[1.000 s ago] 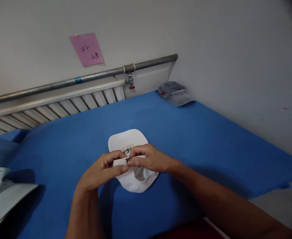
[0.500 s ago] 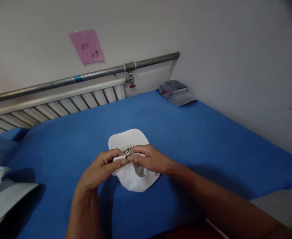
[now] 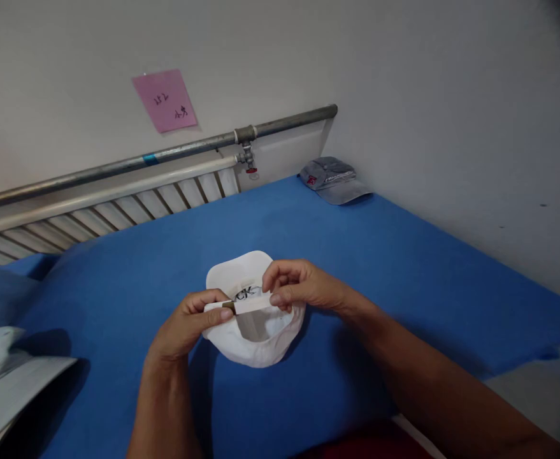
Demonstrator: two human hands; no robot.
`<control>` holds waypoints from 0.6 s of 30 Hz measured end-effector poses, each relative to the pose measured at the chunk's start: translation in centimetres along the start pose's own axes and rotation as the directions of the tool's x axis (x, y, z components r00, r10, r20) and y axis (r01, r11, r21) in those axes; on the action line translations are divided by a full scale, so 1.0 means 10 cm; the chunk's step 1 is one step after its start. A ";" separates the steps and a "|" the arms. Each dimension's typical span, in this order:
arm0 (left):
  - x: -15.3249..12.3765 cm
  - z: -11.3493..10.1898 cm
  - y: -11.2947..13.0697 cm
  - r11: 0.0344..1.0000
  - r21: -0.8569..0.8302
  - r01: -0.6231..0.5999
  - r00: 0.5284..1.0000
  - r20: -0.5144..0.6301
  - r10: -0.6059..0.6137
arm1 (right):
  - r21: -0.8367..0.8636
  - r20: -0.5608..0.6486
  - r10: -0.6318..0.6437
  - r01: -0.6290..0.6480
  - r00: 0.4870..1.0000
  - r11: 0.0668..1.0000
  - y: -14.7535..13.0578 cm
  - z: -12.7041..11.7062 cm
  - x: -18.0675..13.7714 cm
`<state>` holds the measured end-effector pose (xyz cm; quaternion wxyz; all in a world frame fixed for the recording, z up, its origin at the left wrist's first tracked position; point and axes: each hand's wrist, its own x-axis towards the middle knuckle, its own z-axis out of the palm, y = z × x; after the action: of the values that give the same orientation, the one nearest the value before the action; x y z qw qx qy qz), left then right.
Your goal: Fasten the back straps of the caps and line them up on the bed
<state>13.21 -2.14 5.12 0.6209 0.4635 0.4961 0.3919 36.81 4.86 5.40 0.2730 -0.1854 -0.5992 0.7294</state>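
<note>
A: Where is the white cap (image 3: 253, 331)?
B: On the blue cloth (image 3: 380, 268); the left hand (image 3: 191, 322) and right hand (image 3: 303, 287) each pinch its back strap (image 3: 248, 306), stretched between them.

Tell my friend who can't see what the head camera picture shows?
Two hands hold a white cap over a blue table; the left hand and right hand pinch its back strap. A gray cap lies in the far corner.

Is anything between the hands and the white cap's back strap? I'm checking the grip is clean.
Nothing visible. The left hand and right hand both pinch the strap of the white cap directly.
</note>
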 end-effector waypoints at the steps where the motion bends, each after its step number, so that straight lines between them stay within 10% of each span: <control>1: 0.00 0.00 0.00 1.000 -0.018 -0.007 1.000 -0.012 0.007 | -0.019 -0.019 -0.017 0.017 1.000 1.000 0.00 -0.01 0.00; 10: -0.06 -0.07 -0.04 0.971 -0.090 -0.221 0.972 -0.102 0.212 | -0.268 -0.094 -0.101 0.073 0.990 0.961 -0.04 -0.19 -0.02; 18: -0.14 -0.15 -0.04 0.732 -0.400 -0.552 0.833 -0.303 0.462 | -0.483 -0.039 -0.147 0.110 0.988 0.868 -0.01 -0.40 -0.02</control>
<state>11.49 -3.31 5.00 0.5349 0.3779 0.2941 0.6961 39.43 7.85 4.68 0.2888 -0.2340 -0.7615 0.5310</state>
